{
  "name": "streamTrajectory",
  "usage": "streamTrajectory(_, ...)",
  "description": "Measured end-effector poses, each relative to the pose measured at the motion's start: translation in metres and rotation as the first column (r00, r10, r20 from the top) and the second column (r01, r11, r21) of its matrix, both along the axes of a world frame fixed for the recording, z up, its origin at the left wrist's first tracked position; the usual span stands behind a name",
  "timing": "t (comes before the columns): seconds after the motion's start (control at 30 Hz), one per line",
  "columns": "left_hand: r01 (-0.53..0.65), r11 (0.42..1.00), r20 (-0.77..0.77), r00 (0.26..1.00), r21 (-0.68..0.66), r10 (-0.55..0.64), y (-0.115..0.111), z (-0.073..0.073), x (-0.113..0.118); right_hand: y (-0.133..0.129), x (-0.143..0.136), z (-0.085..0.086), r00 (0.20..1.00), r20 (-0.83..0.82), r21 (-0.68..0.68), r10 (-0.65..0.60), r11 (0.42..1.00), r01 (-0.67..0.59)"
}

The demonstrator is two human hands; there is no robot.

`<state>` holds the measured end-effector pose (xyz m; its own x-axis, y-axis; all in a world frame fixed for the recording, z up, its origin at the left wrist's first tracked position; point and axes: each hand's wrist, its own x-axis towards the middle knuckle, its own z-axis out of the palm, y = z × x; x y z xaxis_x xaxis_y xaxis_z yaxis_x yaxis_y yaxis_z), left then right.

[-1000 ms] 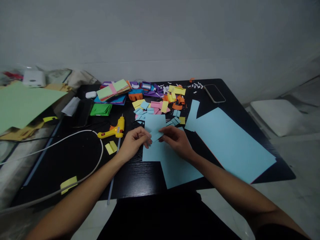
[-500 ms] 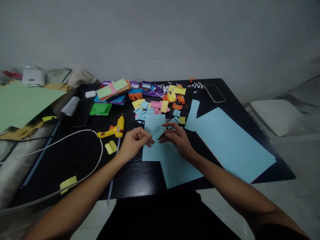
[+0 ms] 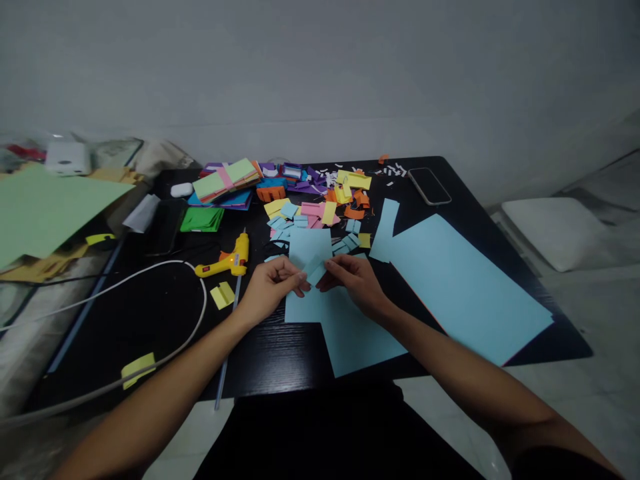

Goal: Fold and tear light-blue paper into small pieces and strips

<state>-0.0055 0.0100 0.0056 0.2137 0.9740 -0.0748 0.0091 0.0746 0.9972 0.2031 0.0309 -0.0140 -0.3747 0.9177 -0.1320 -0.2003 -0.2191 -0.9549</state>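
My black table point(image 3: 270, 357) carries my yellow glue gun point(image 3: 239, 257), blue sheets point(image 3: 360, 340) to its right, green paper point(image 3: 201, 219) behind it, a pale-rimmed phone point(image 3: 429, 186) far right of it.

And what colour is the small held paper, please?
The small paper is light blue, clearest in the head view.

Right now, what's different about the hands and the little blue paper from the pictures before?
The right hand loosened and spread its fingers, then drew them in again at the right end of the small blue paper. The left hand stayed at the other end. The yellow glue gun and big blue sheets stayed put.
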Motion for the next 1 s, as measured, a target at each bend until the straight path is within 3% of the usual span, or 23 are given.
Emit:
streamTrajectory(0.33, 0.015, 1.0, 0.003, 1.0, -0.024, -0.015, 0.0009, -0.0028, -0.0007, -0.0044, -0.0059, 0.0019, 1.0, -0.005, -0.033, -0.022, 0.999, 0.021)
streamTrajectory(0.7, 0.07, 0.992, 0.028, 0.997, -0.102, -0.067, 0.0042, -0.003, -0.0039, -0.0025, -0.0028, -0.0027, 0.998, 0.059, 0.067, -0.017, 0.998, 0.013)
streamTrajectory(1.0, 0.082, 0.99, 0.073, 0.995, -0.117, -0.074, 0.0046, -0.0031, -0.0043, -0.0024, -0.0028, -0.0021, 0.998, 0.046, 0.046, -0.049, 0.998, 0.047)
